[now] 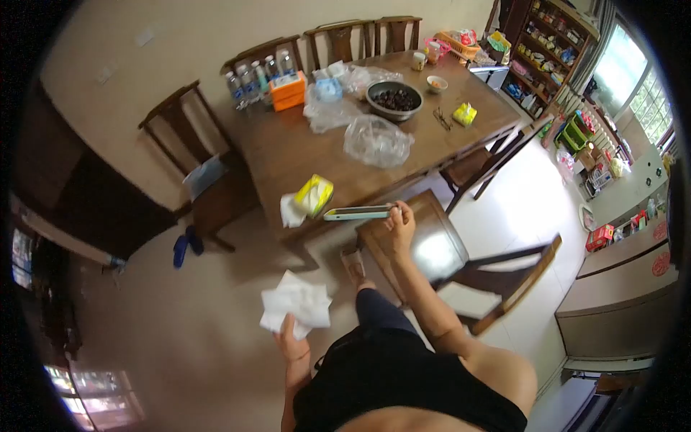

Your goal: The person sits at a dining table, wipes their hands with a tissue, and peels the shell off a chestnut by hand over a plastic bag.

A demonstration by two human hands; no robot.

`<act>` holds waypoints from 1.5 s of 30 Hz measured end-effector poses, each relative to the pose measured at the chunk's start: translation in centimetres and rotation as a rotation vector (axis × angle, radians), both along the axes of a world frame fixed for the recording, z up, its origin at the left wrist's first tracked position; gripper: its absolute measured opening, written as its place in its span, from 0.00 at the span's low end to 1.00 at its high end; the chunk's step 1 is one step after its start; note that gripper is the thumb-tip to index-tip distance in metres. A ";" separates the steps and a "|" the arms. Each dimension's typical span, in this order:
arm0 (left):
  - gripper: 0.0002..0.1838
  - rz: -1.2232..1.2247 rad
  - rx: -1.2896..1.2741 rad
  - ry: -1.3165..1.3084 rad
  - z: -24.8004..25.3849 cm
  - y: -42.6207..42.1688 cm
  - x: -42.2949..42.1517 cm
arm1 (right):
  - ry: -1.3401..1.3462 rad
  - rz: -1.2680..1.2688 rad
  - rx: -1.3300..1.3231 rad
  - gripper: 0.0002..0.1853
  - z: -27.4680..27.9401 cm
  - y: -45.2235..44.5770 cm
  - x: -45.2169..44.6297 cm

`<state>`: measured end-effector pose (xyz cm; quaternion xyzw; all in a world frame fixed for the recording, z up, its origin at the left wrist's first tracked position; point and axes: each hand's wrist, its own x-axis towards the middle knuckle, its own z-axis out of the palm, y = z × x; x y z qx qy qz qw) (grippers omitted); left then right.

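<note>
My left hand is closed on some white tissues, spread out flat over the floor area at the lower centre. My right hand pinches one end of a smartphone with a pale teal edge, held almost level near the table's front edge. Just beyond the phone, a yellow tissue pack lies on the table corner, with a loose white tissue beside it.
The wooden table bears a bowl of dark fruit, plastic bags, water bottles and an orange box. A pulled-out chair stands close by my right arm. Blue slippers lie on the floor at left.
</note>
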<state>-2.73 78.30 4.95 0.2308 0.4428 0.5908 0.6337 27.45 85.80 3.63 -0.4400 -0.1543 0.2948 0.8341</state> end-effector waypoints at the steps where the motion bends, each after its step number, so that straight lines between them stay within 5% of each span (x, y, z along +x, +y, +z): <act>1: 0.23 0.018 -0.068 0.025 0.0 2.7 1.6 | 0.067 0.026 0.085 0.22 -1.0 3.6 2.1; 4: 0.21 0.032 -0.226 -0.096 -3.7 10.5 2.8 | 0.091 0.021 0.004 0.22 -1.6 12.6 8.7; 7: 0.20 -0.005 -0.161 0.249 -5.4 15.7 2.2 | 0.091 -0.022 -0.057 0.22 -0.3 18.4 13.7; 9: 0.22 -0.151 0.028 1.005 -6.3 16.8 1.4 | 0.076 0.008 0.008 0.21 0.8 21.6 17.6; 11: 0.22 -0.117 -0.010 1.060 -6.3 18.3 2.7 | -0.001 -0.003 0.088 0.22 1.2 23.6 22.8; 13: 0.19 0.111 -0.275 0.434 -6.3 21.7 4.7 | -0.134 -0.026 0.122 0.22 1.8 25.2 29.1; 17: 0.29 0.127 0.014 0.243 -7.7 28.2 6.9 | -0.197 -0.358 0.034 0.22 4.9 27.3 39.0; 20: 0.21 0.139 0.208 0.750 -16.2 32.1 2.6 | -0.343 -0.628 -0.049 0.22 2.1 27.6 49.0; 22: 0.24 0.113 0.225 1.058 -15.2 35.0 2.9 | -0.456 -0.740 -0.126 0.22 0.8 27.6 53.3; 24: 0.26 0.160 0.256 0.827 -13.3 36.8 7.5 | -0.451 -0.754 -0.207 0.22 -1.4 27.2 56.9; 25: 0.25 0.248 0.240 0.354 -10.6 37.6 11.9 | -0.366 -0.749 -0.231 0.23 -2.4 27.3 57.3; 26: 0.25 0.314 0.177 0.236 -9.7 36.5 16.3 | -0.274 -0.664 -0.100 0.24 -4.9 26.8 60.5; 28: 0.23 0.321 0.339 0.442 -16.0 34.5 17.6 | -0.134 -0.452 0.057 0.28 -9.0 27.4 65.0; 30: 0.24 0.190 0.397 0.659 -15.5 32.3 21.9 | -0.070 -0.267 0.197 0.34 -13.6 27.5 69.0; 31: 0.25 0.132 0.434 0.765 -15.2 31.3 24.1 | 0.057 -0.370 0.041 0.39 -11.3 27.3 63.4; 33: 0.27 0.183 0.410 0.033 -13.0 30.0 29.2 | 0.220 -0.267 0.084 0.40 -12.9 27.2 64.6; 39: 0.24 0.306 0.210 0.226 -9.9 24.8 33.2 | 0.088 -0.223 -0.077 0.31 -15.2 26.2 65.8; 45: 0.28 0.328 0.218 0.286 -9.0 23.5 35.2 | -0.166 -0.504 0.227 0.23 -16.0 29.4 73.3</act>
